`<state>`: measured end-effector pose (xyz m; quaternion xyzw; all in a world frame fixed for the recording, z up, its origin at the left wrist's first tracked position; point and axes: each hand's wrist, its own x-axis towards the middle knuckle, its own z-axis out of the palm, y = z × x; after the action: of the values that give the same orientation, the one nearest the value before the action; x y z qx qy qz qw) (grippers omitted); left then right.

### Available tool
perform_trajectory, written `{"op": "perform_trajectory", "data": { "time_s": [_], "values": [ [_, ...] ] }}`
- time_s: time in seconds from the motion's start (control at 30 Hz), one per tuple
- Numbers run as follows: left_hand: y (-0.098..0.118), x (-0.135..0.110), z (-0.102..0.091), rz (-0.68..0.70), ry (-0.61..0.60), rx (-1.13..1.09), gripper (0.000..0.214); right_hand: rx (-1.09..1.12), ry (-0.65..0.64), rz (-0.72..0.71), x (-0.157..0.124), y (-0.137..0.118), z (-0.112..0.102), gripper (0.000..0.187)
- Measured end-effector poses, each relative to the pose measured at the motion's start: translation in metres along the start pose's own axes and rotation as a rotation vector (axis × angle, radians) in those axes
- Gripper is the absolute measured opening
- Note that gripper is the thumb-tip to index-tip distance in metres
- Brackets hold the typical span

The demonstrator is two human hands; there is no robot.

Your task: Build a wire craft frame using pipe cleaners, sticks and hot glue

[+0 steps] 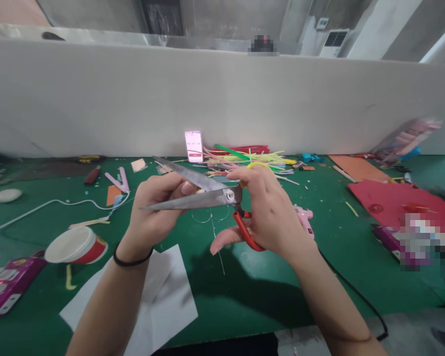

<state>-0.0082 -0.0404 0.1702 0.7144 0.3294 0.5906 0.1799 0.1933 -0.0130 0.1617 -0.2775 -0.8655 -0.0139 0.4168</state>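
Observation:
My right hand [270, 212] is closed around the red handle of a large pair of scissors [193, 199], its thumb stretched out below the grip. The steel blades stand apart and point left, across the front of my left hand [157, 205]. My left fingers are pinched together close to the blades, and a small pale tip shows at them; what it belongs to is partly hidden. Just below the blades is a thin pale wire [214, 229] with two round loops and a long straight tail. Whether it hangs from my left fingers or lies on the table, I cannot tell.
On the green table [252, 306] are white paper sheets [174, 291], a paper cup [74, 245], a lit phone [194, 147], colourful pipe-cleaner-like strips [244, 158], a pink glue gun [304, 217] with a black cord, and red sheets [374, 193]. A pale partition [222, 99] stands behind.

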Motion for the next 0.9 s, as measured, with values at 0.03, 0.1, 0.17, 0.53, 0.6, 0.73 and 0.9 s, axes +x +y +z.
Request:
{"op": "perform_trajectory", "data": {
  "time_s": [0.03,0.1,0.17,0.53,0.6,0.73,0.9],
  "values": [
    [0.0,0.0,0.0,0.012,-0.007,0.002,0.036,-0.001,0.004,-0.003,0.0,0.0,0.001,0.074],
    [-0.001,0.001,-0.001,0.049,-0.026,0.02,0.035,-0.027,0.017,-0.005,0.0,-0.001,0.003,0.07],
    [-0.002,0.002,-0.002,0.082,-0.042,0.032,0.037,-0.081,0.053,-0.004,0.0,-0.001,0.006,0.062],
    [-0.006,-0.003,-0.003,0.043,-0.057,-0.002,0.032,-0.109,0.147,0.028,-0.001,-0.002,0.013,0.052],
    [-0.006,-0.004,-0.004,0.017,-0.087,-0.037,0.03,-0.094,0.122,0.048,-0.001,-0.002,0.013,0.051],
    [-0.01,-0.004,-0.002,-0.046,-0.084,-0.126,0.024,-0.085,0.118,0.081,-0.001,-0.001,0.018,0.049],
    [-0.012,0.001,0.004,-0.18,-0.095,-0.081,0.03,-0.134,0.103,0.263,0.003,0.01,0.02,0.052]
  ]
}}
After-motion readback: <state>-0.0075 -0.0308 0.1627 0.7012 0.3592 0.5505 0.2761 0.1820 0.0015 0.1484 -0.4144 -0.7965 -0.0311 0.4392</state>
